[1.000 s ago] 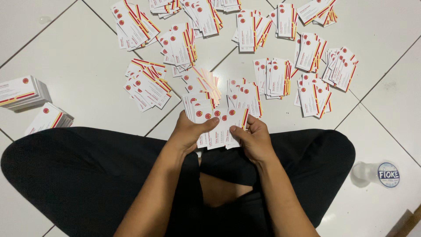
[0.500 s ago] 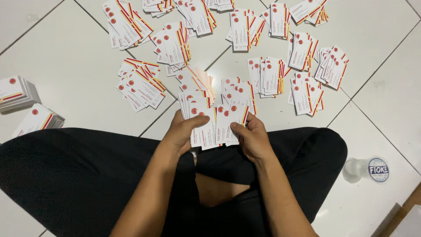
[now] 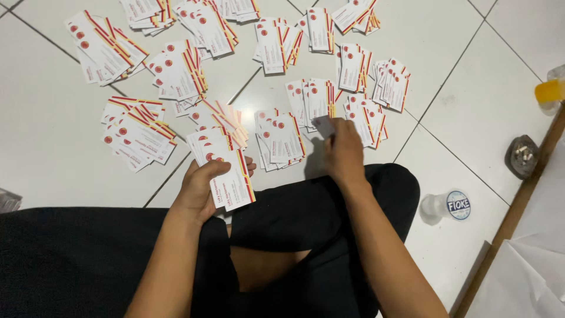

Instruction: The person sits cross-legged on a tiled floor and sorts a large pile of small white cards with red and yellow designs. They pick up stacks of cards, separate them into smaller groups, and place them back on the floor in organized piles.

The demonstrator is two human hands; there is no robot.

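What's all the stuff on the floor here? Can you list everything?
card piles: over a dozen, white with red dots and red-yellow stripes, spread over the floor ahead
stack: one, same cards, in the left hand
card: one, white, in the right hand above the piles
cup: one, clear with a blue-white lid, on its side right of the knee
ashtray: one, dark, far right
bottle: one, yellow, right edge
floor: white tiles
trousers: black, legs crossed
left hand: holding the stack
right hand: holding the card
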